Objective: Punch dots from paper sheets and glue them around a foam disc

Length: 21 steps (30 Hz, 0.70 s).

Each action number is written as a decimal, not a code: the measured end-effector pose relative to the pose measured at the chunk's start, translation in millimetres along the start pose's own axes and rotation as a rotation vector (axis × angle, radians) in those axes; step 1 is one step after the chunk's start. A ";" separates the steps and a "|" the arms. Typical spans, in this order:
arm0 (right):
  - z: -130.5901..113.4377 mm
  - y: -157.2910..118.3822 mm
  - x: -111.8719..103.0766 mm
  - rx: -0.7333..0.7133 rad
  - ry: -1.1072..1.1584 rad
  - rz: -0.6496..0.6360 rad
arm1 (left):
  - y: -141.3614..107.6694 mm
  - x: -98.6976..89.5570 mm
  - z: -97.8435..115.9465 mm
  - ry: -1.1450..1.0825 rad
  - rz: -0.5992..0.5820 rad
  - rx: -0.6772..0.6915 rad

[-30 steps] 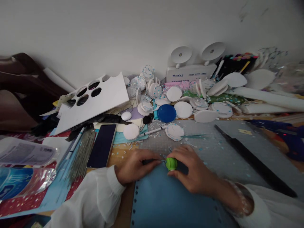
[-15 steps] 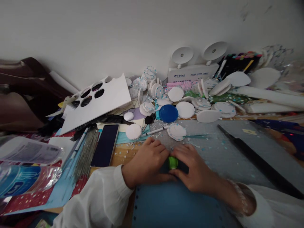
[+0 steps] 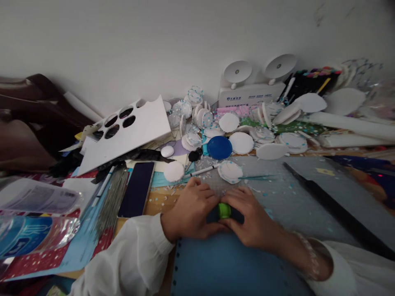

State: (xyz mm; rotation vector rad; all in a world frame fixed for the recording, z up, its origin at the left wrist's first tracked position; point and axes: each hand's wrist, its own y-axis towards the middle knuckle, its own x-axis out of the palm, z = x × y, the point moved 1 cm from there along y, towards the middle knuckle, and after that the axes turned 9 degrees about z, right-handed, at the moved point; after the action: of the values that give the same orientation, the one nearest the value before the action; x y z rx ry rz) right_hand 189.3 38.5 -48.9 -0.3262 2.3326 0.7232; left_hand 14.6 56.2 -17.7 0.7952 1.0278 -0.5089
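Note:
My right hand point(image 3: 251, 218) is closed, fingers and thumb curled round a small, glossy, bright green rounded piece point(image 3: 224, 210). From the other side, my left hand point(image 3: 194, 209) is bent inward with its fingertips and thumb at the same piece. Its ends are hidden by the fingers, so I cannot tell its exact kind. Both hands rest over the near part of a blue-grey sheet with holes along its edge point(image 3: 212, 267). Just beyond them lies a white foam disc with blue specks point(image 3: 230, 171), beside blue tweezers point(image 3: 257, 178).
A long black-handled knife or cutter arm point(image 3: 333, 205) lies on the grey mat at right. To the left are a phone point(image 3: 136, 189), a bundle of thin wires point(image 3: 113, 197) and a plastic bottle point(image 3: 37, 234). White discs, a blue lid point(image 3: 219, 147) and a perforated white board point(image 3: 126, 139) crowd the back.
Both hands keep hold of the green piece in nearly the same place. Only slight shifts of the fingers and left wrist show; the surrounding things stay put.

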 end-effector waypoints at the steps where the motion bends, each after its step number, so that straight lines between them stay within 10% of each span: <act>1: 0.4 0.0 -0.4 0.001 -0.005 -0.001 | 0.0 0.2 0.2 0.004 -0.005 -0.009; 21: 11.2 -1.5 -27.1 0.108 0.113 -0.019 | -5.0 -26.1 -17.8 -0.222 -0.199 -0.150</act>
State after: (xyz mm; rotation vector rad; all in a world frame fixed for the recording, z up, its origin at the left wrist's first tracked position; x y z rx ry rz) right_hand 216.0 44.7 -38.5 -0.3484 2.4610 0.5802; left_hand -10.3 67.4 -1.1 0.4937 0.9300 -0.6663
